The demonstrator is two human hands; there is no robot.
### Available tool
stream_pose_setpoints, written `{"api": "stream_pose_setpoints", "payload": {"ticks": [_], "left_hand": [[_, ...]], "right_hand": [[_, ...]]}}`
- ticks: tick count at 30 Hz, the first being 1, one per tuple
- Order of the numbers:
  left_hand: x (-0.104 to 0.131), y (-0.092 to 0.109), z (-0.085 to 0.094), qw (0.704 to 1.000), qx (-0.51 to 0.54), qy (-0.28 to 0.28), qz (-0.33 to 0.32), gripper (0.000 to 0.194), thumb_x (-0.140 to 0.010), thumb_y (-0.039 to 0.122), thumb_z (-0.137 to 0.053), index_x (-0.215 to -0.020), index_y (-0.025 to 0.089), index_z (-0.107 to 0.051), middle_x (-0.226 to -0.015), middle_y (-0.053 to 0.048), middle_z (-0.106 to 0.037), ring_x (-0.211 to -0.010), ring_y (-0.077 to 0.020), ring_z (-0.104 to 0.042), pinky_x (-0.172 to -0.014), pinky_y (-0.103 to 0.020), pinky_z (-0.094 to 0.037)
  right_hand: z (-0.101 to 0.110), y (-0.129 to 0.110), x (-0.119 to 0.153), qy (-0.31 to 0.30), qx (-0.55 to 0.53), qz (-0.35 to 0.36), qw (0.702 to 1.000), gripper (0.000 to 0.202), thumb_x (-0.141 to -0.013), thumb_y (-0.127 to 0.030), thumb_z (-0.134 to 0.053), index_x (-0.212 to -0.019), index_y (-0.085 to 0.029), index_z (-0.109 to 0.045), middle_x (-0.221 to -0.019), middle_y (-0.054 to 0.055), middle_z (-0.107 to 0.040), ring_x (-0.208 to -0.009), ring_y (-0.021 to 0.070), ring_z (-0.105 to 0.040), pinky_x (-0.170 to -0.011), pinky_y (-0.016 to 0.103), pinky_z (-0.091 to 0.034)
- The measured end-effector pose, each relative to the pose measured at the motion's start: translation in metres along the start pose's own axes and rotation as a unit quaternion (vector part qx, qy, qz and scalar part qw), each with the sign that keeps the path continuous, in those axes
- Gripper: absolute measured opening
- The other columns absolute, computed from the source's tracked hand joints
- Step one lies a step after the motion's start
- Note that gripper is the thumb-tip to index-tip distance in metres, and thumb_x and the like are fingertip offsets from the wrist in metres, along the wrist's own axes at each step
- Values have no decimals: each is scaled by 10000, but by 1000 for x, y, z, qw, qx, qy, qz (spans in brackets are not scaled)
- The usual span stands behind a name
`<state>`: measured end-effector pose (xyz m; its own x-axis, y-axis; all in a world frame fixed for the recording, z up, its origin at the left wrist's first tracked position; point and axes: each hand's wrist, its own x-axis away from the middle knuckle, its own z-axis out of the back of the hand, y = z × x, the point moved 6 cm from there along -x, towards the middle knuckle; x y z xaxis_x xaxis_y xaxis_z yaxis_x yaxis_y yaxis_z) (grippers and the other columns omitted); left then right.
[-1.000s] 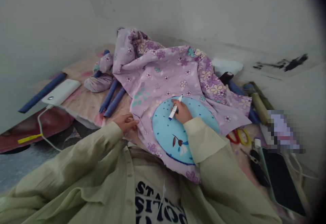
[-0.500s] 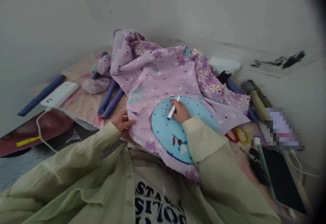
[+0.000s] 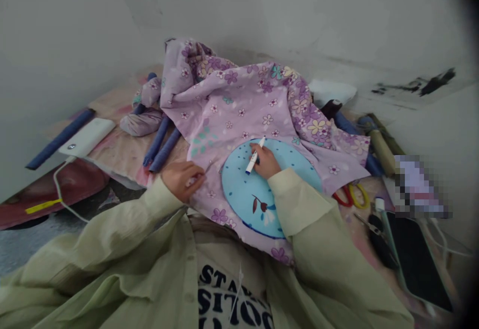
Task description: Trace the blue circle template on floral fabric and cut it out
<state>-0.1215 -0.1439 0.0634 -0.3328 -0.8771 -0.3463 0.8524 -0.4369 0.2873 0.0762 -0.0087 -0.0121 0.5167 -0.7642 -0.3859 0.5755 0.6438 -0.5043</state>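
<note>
Nearest, below both grips, is the wearer's light shirt front (image 3: 224,251) with dark lettering, between the pale green sleeves. Out to the right of the right hand's grip and nearer the wearer lie a dark-screened phone (image 3: 419,261), a black key fob (image 3: 381,244) just beside it and a small white cylinder (image 3: 379,203). The left hand (image 3: 183,180) is at the left edge of the purple floral cloth (image 3: 239,94), fingers bent; whether it pinches the fabric cannot be told. The right hand (image 3: 266,162) is closed narrowly round a white marker (image 3: 253,160), held slanting, its blue end towards the wearer and its dark tip pointing away. Under that grip is a round blue piece (image 3: 239,189) with small dots and a flower print, lying on the purple cloth. Right of the grip, past the sleeve, are a red loop (image 3: 351,195) and a yellow loop (image 3: 367,198). Well to the left of the left hand sits a white device (image 3: 88,137) with a cable (image 3: 57,182); between them are blue rolls (image 3: 164,149) and a tied cloth bundle (image 3: 141,120). Beyond the grip, the cloth heaps up in folds; to its right are an olive roll (image 3: 382,153) and, farther, a white bundle (image 3: 333,92). Farthest is the grey wall (image 3: 262,10).
</note>
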Motion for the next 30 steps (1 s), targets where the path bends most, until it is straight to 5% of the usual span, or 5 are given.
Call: {"api": "stream_pose_setpoints", "payload": {"ticks": [5,9,18,23,30], "left_hand": [[-8,49,-52,989,15,-76,-124,329,-845,363,-433,-1085,190,-578,-1142,-70,-587,-1054,-211,-516,-898,-363,-402],[-1,50,-83,980,-42,-138,-136,494,-797,415,-485,-1225,169,-483,-1323,-105,-439,-1193,-277,-399,-953,-423,-355],[8,59,-59,972,-7,-172,-162,348,-848,350,-425,-1104,147,-544,-1156,-102,-565,-1052,-236,-512,-882,-369,-424],[-20,59,-67,970,-21,-193,-147,300,-868,305,-384,-1029,113,-550,-1098,-124,-574,-1018,-222,-528,-896,-365,-409],[-55,46,-108,977,-78,-187,-64,865,-674,617,-532,-1210,-50,-404,-1341,-276,-313,-1254,-398,-249,-1020,-455,-233]], "right_hand": [[0,-1,0,0,6,-1,1000,238,-680,-103,-520,-900,-194,-505,-1095,138,-585,-978,279,-544,-876,438,-424],[0,-1,1,0,13,-6,1000,234,-685,-106,-521,-896,-206,-510,-1107,123,-583,-980,280,-543,-882,446,-418],[0,-1,0,-4,16,-1,1000,234,-680,-112,-519,-896,-201,-503,-1107,136,-585,-976,282,-547,-881,443,-421],[0,0,1,-5,12,-3,1000,249,-665,-100,-522,-889,-206,-502,-1108,128,-585,-996,281,-539,-888,438,-420],[0,-1,0,0,12,1,1000,267,-685,-112,-511,-938,-197,-514,-1081,125,-589,-1003,276,-533,-899,421,-415]]}}
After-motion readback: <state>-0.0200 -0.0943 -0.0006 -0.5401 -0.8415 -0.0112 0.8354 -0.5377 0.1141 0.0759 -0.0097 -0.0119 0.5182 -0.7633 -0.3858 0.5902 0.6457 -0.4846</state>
